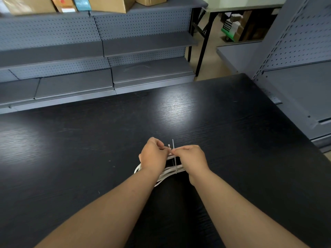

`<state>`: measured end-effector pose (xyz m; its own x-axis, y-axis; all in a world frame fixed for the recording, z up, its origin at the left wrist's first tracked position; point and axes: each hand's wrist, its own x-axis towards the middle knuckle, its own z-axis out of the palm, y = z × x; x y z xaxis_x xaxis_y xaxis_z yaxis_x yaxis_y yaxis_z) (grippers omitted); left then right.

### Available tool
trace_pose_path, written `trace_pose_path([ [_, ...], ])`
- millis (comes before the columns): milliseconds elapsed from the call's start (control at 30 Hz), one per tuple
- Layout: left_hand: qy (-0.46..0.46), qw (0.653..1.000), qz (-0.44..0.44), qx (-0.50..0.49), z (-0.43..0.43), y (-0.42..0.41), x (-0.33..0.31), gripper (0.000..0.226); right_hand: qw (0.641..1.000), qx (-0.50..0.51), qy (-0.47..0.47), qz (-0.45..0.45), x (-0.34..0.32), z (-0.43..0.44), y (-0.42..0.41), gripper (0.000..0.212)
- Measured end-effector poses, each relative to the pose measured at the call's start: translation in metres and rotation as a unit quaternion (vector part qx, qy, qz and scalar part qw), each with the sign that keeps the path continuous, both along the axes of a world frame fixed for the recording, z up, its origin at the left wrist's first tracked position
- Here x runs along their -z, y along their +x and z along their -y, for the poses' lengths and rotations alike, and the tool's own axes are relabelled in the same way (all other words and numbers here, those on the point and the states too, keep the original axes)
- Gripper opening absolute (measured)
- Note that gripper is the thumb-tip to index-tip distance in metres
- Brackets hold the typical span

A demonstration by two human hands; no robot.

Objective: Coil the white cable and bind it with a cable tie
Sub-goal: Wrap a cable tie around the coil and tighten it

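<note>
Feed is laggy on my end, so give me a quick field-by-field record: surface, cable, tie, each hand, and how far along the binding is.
surface: dark wood-grain table
cable: white cable, coiled in loops, lying under both hands
tie: cable tie wrapped around the coil strands, tail pointing up and away
left hand: left hand pinching the tie's head end
right hand: right hand pinching the tie beside the left
binding stage: tie looped around the coil; whether it is threaded or cinched cannot be told

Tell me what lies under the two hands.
Under the left hand and right hand, the coiled white cable lies on the black table, a cable tie crossing it. The hands cover the rest of the coil.
</note>
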<state>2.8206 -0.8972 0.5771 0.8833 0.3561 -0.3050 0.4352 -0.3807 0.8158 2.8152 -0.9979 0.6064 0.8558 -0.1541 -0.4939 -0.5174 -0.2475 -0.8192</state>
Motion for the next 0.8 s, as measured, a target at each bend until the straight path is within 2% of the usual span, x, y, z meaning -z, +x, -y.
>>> trace_pose_path([
  [333, -0.003, 1.0, -0.004, -0.009, 0.0, 0.0, -0.002, 0.023, 0.999, -0.019, -0.016, -0.02, -0.004, 0.002, 0.0, 0.02],
  [533, -0.003, 1.0, 0.003, -0.023, 0.002, -0.001, -0.003, 0.024, 0.983, -0.105, -0.139, -0.057, -0.009, -0.001, 0.007, 0.022],
  [800, 0.006, 0.999, 0.027, -0.022, 0.001, -0.004, 0.0, 0.024, 0.978, -0.11, -0.156, -0.082, -0.011, -0.004, 0.013, 0.025],
])
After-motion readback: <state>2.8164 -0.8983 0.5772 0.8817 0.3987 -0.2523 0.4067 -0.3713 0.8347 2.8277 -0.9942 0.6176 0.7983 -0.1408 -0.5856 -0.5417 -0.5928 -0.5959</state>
